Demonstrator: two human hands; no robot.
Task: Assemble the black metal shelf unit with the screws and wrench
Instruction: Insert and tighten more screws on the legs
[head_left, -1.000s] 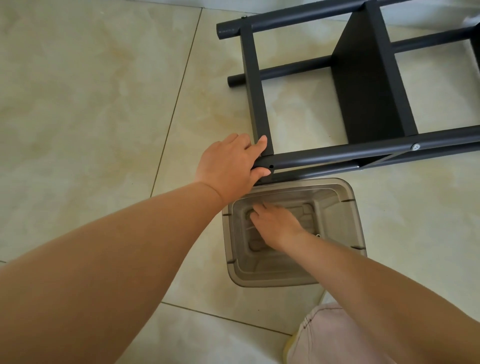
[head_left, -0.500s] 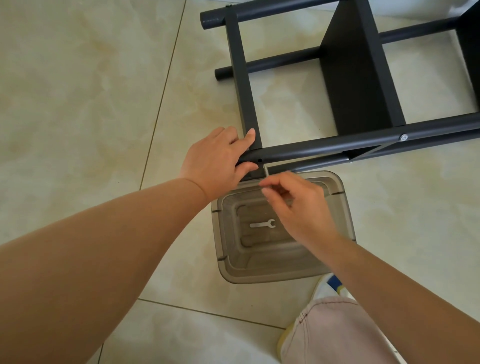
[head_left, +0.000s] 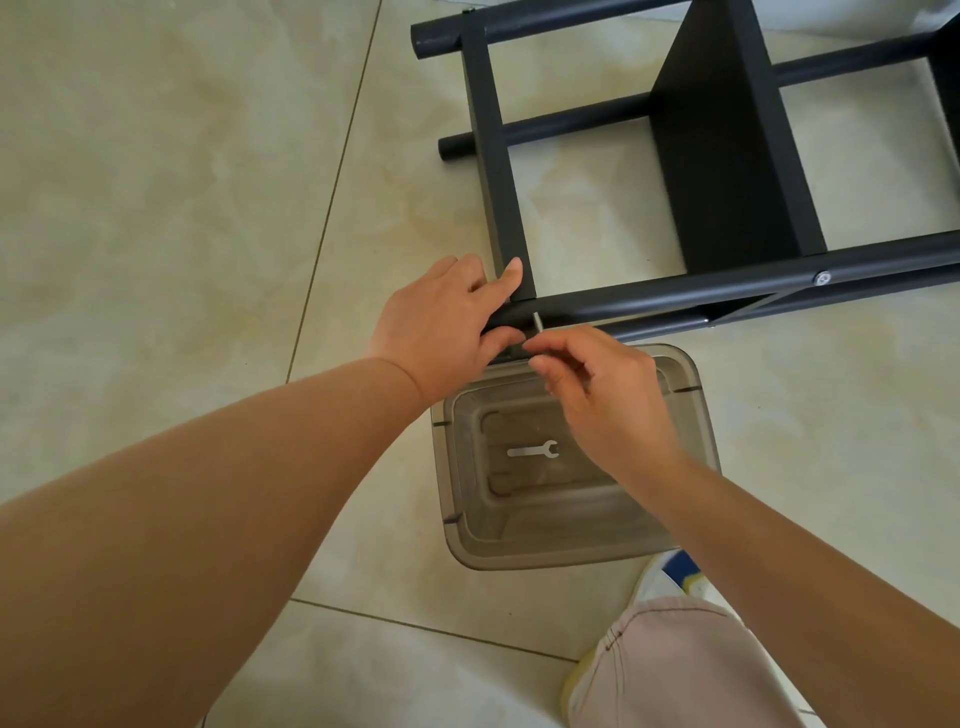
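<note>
No readable writing anywhere. Shelf (head_left: 722, 156) lies on its side on the floor (head_left: 156, 208), near tube running left-right; your left hand (head_left: 441, 322) grips its tube end, your right hand (head_left: 602, 395) pinches a screw (head_left: 537, 323) standing upright at the tube hole. Since half a second ago the screw has reached the hole; the wrench (head_left: 532, 450) stays flat in the bin (head_left: 696, 415), long axis left-right.

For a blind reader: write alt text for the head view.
The right hand pinches a screw at the black shelf frame's near tube while the left hand grips the corner joint. A small wrench lies in a clear plastic bin on the tiled floor.
</note>
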